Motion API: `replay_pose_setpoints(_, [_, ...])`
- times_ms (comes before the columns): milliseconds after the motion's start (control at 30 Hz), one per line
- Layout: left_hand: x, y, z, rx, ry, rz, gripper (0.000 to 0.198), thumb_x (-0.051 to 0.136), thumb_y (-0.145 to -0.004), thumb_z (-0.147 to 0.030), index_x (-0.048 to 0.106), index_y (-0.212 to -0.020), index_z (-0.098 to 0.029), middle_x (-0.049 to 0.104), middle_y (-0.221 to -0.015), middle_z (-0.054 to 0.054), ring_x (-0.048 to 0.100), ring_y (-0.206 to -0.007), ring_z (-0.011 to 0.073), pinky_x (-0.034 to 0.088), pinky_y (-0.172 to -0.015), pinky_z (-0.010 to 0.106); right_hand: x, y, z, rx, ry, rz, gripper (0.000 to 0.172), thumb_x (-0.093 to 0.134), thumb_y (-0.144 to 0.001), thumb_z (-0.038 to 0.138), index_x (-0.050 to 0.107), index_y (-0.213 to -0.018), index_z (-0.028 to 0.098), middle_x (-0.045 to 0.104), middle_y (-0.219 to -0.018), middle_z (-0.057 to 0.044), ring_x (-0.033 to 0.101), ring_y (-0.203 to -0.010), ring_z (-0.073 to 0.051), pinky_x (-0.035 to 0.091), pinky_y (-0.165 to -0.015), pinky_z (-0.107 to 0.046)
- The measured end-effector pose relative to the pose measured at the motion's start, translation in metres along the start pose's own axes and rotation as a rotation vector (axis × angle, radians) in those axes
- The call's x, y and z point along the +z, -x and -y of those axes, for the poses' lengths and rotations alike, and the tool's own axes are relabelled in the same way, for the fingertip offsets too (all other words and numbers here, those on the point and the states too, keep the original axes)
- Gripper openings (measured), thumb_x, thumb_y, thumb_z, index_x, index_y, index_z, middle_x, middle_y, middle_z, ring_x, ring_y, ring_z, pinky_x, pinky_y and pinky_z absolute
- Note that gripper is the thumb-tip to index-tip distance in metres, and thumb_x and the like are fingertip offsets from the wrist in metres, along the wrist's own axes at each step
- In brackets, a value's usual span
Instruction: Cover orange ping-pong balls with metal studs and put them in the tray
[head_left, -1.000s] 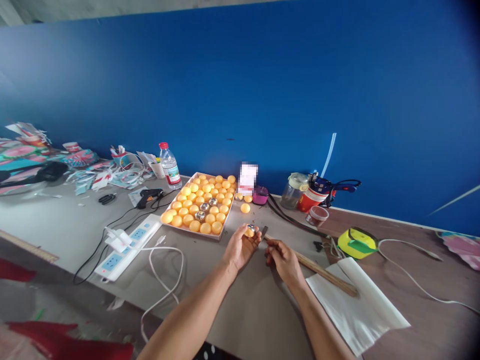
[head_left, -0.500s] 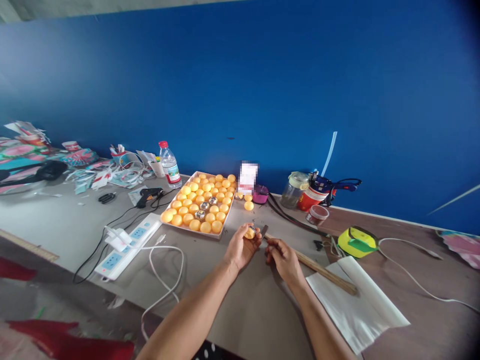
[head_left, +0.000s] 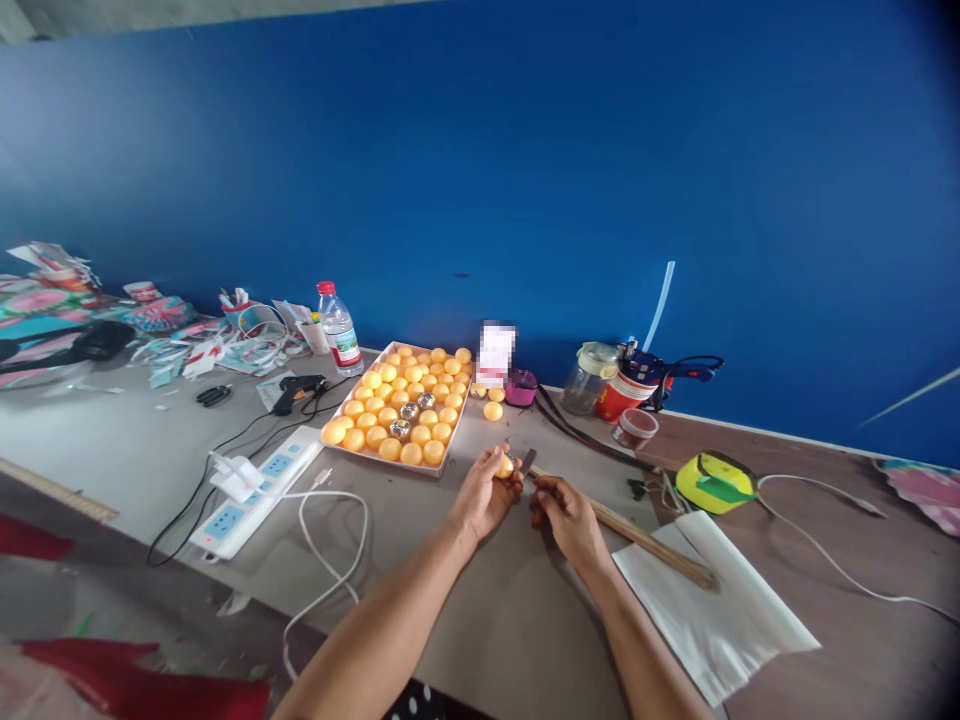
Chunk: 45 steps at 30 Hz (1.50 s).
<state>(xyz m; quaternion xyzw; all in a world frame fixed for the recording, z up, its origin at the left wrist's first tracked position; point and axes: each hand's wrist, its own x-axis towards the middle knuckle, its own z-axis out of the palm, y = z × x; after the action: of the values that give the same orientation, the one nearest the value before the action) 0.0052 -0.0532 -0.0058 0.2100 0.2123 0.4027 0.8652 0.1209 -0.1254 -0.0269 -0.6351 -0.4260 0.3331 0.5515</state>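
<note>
In the head view my left hand is closed around an orange ping-pong ball, which has a small dark, shiny patch on top. Close beside it, my right hand pinches a small tool with a flat dark blade. The blade points up and stands just right of the ball. A bundle of thin wooden sticks runs from behind my right hand onto a white sheet. Behind my left hand is a shallow box of orange balls, with several shiny silver ones among them.
A loose orange ball rests beyond my hands, near a purple container. On the left are a power strip, a glue gun and a water bottle. A jar and a yellow-green case stand right.
The ball in my left hand has turned a little, showing less of its silver side. The loose ball beyond has rolled slightly left. My right hand has barely moved.
</note>
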Motion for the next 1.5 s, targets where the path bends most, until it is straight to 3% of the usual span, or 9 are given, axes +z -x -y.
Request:
replay_pose_setpoints(267, [0.0026, 0.0032, -0.0024, -0.026, -0.018, -0.008, 0.030, 0.071, -0.066, -0.024, 0.046, -0.081, -0.019, 0.055, -0.069, -0.003, 0.045, -0.047, 0.0033, 0.033, -0.048, 0.016, -0.0007, -0.0002, -0.0005, -0.002, 0.014, 0.009, 0.023, 0.050, -0.075, 0.031, 0.057, -0.090, 0.015, 0.058, -0.061, 0.001, 0.055, -0.048, -0.013, 0.043, -0.049, -0.026])
replay_pose_setpoints(767, [0.0072, 0.0031, -0.0057, 0.009, -0.131, -0.015, 0.030, 0.069, -0.065, -0.028, 0.043, -0.077, -0.019, 0.052, -0.062, -0.004, 0.037, -0.041, 0.0015, 0.025, -0.045, 0.016, -0.0002, -0.0004, -0.0001, 0.011, -0.007, 0.008, 0.023, 0.050, -0.074, 0.031, 0.056, -0.089, 0.015, 0.058, -0.061, 0.001, 0.054, -0.047, -0.013, 0.042, -0.048, -0.025])
replay_pose_setpoints(1033, [0.0025, 0.0005, -0.0021, 0.002, -0.124, -0.040, 0.027, 0.069, -0.067, -0.029, 0.047, -0.080, -0.019, 0.056, -0.066, -0.003, 0.043, -0.043, 0.0036, 0.032, -0.044, 0.017, -0.0003, 0.0004, 0.0012, 0.006, -0.004, 0.001, 0.023, 0.051, -0.074, 0.032, 0.057, -0.088, 0.016, 0.058, -0.062, 0.000, 0.055, -0.048, -0.014, 0.044, -0.049, -0.026])
replay_pose_setpoints(1200, [0.0008, -0.0026, -0.0018, -0.038, 0.068, -0.043, 0.027, 0.060, -0.076, -0.033, 0.053, -0.097, -0.018, 0.061, -0.075, 0.003, 0.059, -0.059, 0.0108, 0.046, -0.058, 0.023, -0.0006, -0.0006, -0.0028, -0.010, 0.017, 0.009, 0.022, 0.049, -0.075, 0.031, 0.057, -0.088, 0.016, 0.059, -0.060, 0.000, 0.054, -0.047, -0.014, 0.043, -0.049, -0.026])
replay_pose_setpoints(1367, [-0.0005, -0.0011, -0.0038, -0.046, 0.149, 0.063, 0.028, 0.058, -0.077, -0.022, 0.053, -0.104, -0.018, 0.063, -0.090, 0.008, 0.064, -0.077, 0.0165, 0.049, -0.072, 0.030, -0.0003, -0.0008, -0.0029, -0.021, 0.002, 0.005, 0.023, 0.049, -0.074, 0.032, 0.058, -0.089, 0.016, 0.059, -0.060, 0.000, 0.055, -0.047, -0.013, 0.043, -0.049, -0.026])
replay_pose_setpoints(1500, [0.0001, 0.0019, -0.0062, -0.071, 0.144, 0.057, 0.019, 0.059, -0.077, -0.028, 0.055, -0.091, -0.015, 0.061, -0.080, 0.006, 0.059, -0.063, 0.0119, 0.047, -0.062, 0.025, -0.0001, 0.0005, 0.0026, 0.004, 0.016, -0.002, 0.025, 0.050, -0.074, 0.033, 0.058, -0.089, 0.015, 0.059, -0.059, 0.001, 0.055, -0.046, -0.013, 0.042, -0.049, -0.026])
